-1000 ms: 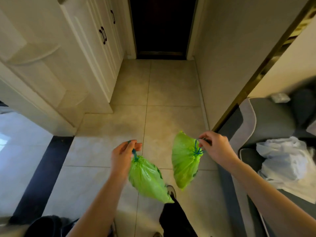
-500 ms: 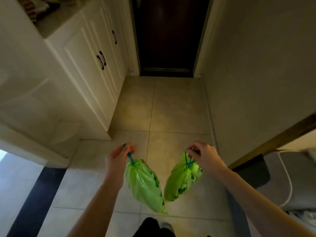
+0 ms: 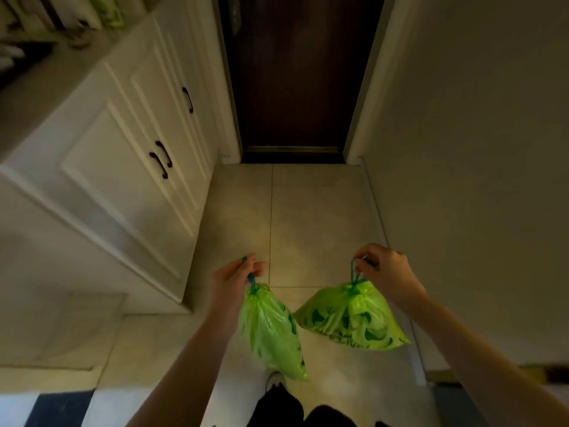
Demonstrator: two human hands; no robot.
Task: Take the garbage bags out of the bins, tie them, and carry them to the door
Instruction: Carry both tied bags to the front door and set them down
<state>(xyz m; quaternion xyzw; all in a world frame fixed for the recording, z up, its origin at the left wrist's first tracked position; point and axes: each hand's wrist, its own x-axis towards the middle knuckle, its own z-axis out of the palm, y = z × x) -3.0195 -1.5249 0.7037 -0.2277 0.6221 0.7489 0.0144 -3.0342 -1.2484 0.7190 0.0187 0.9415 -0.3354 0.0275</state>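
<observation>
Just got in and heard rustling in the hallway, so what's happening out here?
A person is carrying two tied green garbage bags down the tiled hallway toward the dark door. The left hand pinches the blue drawstring of the narrower bag; the right hand holds the drawstring of the fuller bag. Both bags hang in the air, off the floor. White cabinets line the left side, and the door is shut ahead.

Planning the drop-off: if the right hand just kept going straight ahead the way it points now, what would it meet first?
Probably the dark door. The right hand, holding its green bag by the blue drawstring, has only bare floor tiles ahead. The wall runs close alongside, so slight rightward drift could brush it; depth is unclear.
</observation>
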